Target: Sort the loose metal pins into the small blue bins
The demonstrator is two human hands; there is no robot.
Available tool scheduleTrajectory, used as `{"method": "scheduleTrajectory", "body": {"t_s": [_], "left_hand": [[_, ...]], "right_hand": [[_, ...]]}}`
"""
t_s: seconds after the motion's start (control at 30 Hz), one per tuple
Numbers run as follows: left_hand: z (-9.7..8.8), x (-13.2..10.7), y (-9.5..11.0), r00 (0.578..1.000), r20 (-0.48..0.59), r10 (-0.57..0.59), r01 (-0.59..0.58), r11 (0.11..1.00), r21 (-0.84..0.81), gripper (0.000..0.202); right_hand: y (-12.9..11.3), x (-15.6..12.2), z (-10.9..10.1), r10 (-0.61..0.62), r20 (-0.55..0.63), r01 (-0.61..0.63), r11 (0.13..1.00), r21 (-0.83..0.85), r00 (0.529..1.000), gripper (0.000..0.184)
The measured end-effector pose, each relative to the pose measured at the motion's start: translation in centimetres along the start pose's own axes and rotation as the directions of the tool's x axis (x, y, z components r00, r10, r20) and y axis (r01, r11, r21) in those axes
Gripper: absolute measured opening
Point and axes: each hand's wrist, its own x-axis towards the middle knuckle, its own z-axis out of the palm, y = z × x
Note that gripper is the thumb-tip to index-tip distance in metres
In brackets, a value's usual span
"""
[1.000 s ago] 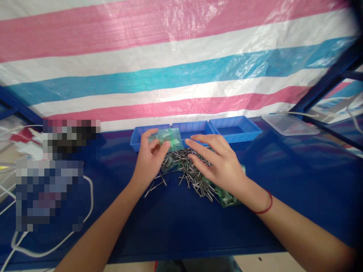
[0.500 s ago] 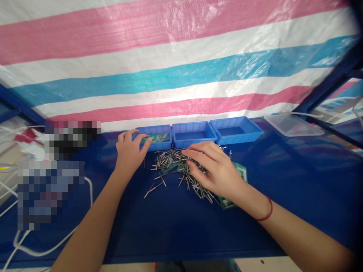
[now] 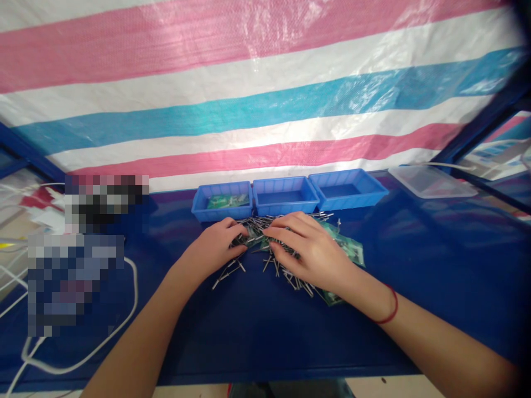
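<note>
A heap of small metal pins (image 3: 265, 235) mixed with green circuit boards (image 3: 348, 249) lies on the blue table (image 3: 415, 276). My left hand (image 3: 215, 247) rests on the heap's left edge, fingers curled down into the pins; what they pinch is hidden. My right hand (image 3: 311, 249) lies on top of the heap with its fingers stretched toward the left hand, almost touching it. A red cord circles my right wrist (image 3: 390, 309). One green board (image 3: 228, 200) lies in the left blue bin (image 3: 199, 207).
Three blue bins stand in a row behind the heap: the left one, a middle bin (image 3: 284, 205) and a right bin (image 3: 352, 196). A clear plastic tray (image 3: 429, 181) sits far right. A white cable (image 3: 83, 359) loops at left. A striped tarp (image 3: 265, 110) hangs behind.
My left hand put a green board into the left bin, then came back to the heap beside my right hand. My right hand stayed on the pins.
</note>
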Motion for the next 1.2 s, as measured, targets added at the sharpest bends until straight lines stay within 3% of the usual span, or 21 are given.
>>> {"method": "scheduleTrajectory", "body": {"t_s": [0.2,0.37,0.57,0.77,0.9,1.07,1.2], "left_hand": [[-0.3,-0.2,0.1,0.999,-0.011,0.050,-0.051,0.999,-0.014,0.027],[-0.4,-0.3,0.5,0.997,-0.078,0.023,-0.015,0.995,0.102,0.023],[0.1,0.1,1.1,0.999,-0.041,0.032,-0.023,0.980,0.197,0.036],[0.6,0.4,2.0,0.996,-0.072,0.049,-0.023,0.944,0.328,0.019],[1.0,0.6,2.8,0.985,-0.157,0.074,-0.006,0.918,0.397,0.017],[0.2,0.6,2.9,0.952,-0.307,0.009,0.094,0.943,0.320,0.019],[-0.4,0.7,2.7,0.916,-0.398,-0.056,0.096,0.992,0.082,0.024]], "right_hand": [[0.1,0.0,0.0,-0.002,0.019,0.002,1.000,-0.010,1.000,0.023],[0.1,0.0,-0.1,0.015,0.044,-0.014,1.000,-0.026,0.999,0.024],[0.3,0.0,-0.2,0.073,0.043,-0.070,0.996,-0.058,0.996,0.021],[0.3,0.1,0.0,0.082,0.051,-0.079,0.995,-0.057,0.995,0.021],[0.1,0.0,0.0,0.091,0.051,-0.088,0.994,-0.061,0.995,0.021],[0.2,0.1,-0.1,0.117,0.051,-0.114,0.992,-0.061,0.992,0.020],[0.2,0.0,0.1,0.154,0.019,-0.154,0.988,-0.012,0.988,0.021]]}}
